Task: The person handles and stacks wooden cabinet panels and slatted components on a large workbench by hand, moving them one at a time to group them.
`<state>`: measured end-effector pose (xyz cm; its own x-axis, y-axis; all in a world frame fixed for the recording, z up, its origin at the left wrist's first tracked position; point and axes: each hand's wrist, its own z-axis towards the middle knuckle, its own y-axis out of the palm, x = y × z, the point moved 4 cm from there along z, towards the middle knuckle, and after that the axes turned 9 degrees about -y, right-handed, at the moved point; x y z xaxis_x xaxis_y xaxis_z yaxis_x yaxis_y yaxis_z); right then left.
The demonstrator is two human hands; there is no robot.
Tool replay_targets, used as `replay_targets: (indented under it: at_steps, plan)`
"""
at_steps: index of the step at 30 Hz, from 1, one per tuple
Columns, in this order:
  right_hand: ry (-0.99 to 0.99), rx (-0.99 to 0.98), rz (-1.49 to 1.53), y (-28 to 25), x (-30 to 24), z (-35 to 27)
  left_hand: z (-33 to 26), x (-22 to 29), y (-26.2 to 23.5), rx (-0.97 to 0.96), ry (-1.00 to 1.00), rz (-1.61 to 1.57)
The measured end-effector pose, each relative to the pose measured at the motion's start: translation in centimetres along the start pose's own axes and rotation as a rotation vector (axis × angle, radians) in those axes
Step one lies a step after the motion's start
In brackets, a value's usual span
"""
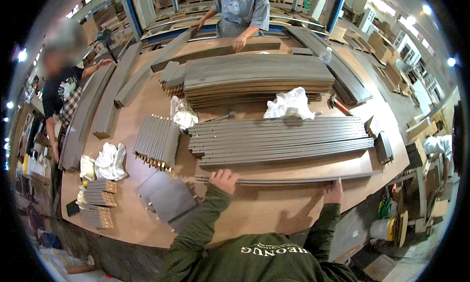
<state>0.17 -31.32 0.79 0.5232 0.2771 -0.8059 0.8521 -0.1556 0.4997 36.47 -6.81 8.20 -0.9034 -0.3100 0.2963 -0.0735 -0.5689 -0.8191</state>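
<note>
Head view: left hand (224,179) and right hand (334,191) press flat, fingers spread, gripping nothing, on long grey board (293,175) at desk (254,213) near edge; likely aligning it, needs even push.

The long board (293,176) lay on the table (254,213), before the slat pile (279,142), with short slats (156,141) left of that pile.

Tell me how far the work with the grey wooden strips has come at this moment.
Already laid: a wide row of long grey strips lies side by side on the table. In hand: the left hand and the right hand press on one long strip at the near edge. Left: a stack of long boards and bundles of short pieces lie untouched.
</note>
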Motion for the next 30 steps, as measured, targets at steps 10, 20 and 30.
replay_targets:
  at_steps: [10,20,30]
  plan:
    - [-0.102,-0.229,-0.246,5.1,4.2,1.6,0.0,-1.9,-0.1,0.165,-0.197,0.068]
    - [-0.066,-0.275,-0.13,6.0,6.3,2.5,0.6,-3.2,-0.7,-0.003,-0.471,0.075]
    - [-0.224,-0.168,-0.232,5.4,4.6,4.3,-1.8,7.3,3.4,-0.073,-0.181,0.055]
